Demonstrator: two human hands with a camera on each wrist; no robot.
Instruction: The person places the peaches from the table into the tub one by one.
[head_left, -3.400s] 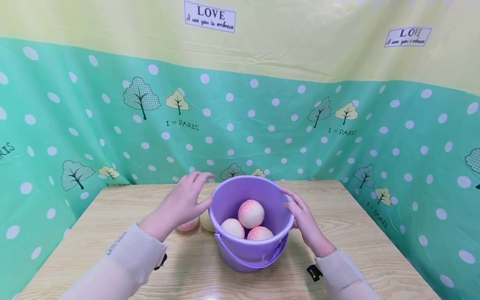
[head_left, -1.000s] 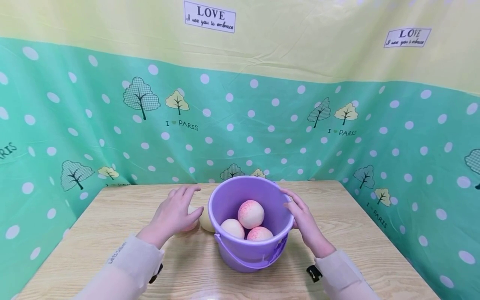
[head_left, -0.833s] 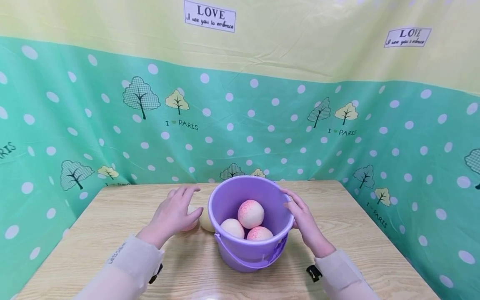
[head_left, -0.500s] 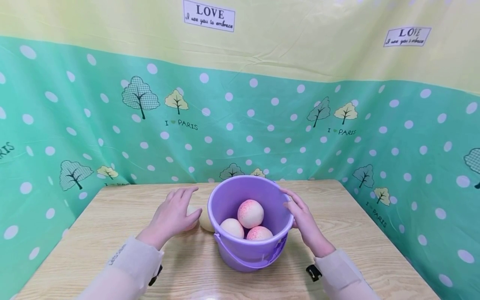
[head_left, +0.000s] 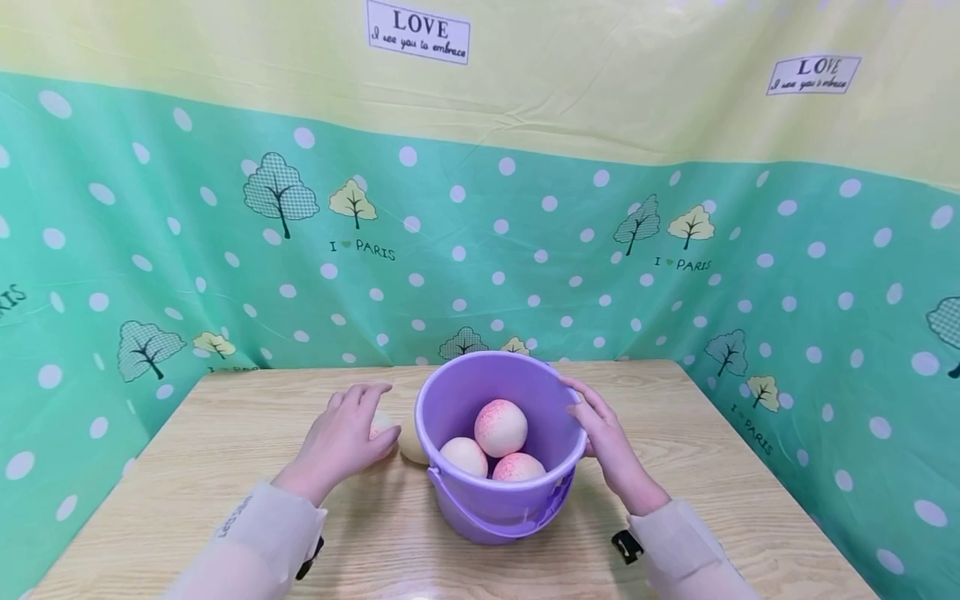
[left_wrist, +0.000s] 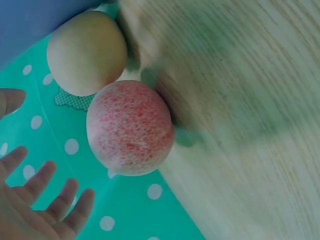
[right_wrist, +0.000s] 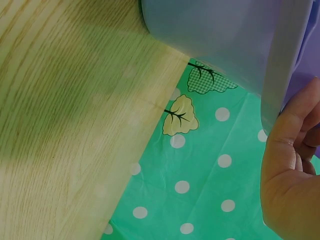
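A purple bucket (head_left: 480, 515) stands on the table with three pink-and-cream peaches (head_left: 501, 428) inside. My right hand (head_left: 617, 450) grips its right rim; in the right wrist view the fingers (right_wrist: 292, 117) bend around that rim. Left of the bucket, my left hand (head_left: 339, 440) hovers around a pink-speckled peach (head_left: 380, 423), which it partly hides from the head view. In the left wrist view its spread fingers (left_wrist: 62, 200) stay apart from that speckled peach (left_wrist: 130, 129). A paler peach (head_left: 412, 445) lies between the speckled one and the bucket.
The wooden table (head_left: 720, 500) reaches back to a green dotted curtain (head_left: 480, 275) that also hangs along both sides. The bucket's handle (head_left: 487, 529) hangs down at its front.
My left hand has come away from the bucket's left rim, moving left and down to the speckled peach. My right hand and the bucket stay where they were.
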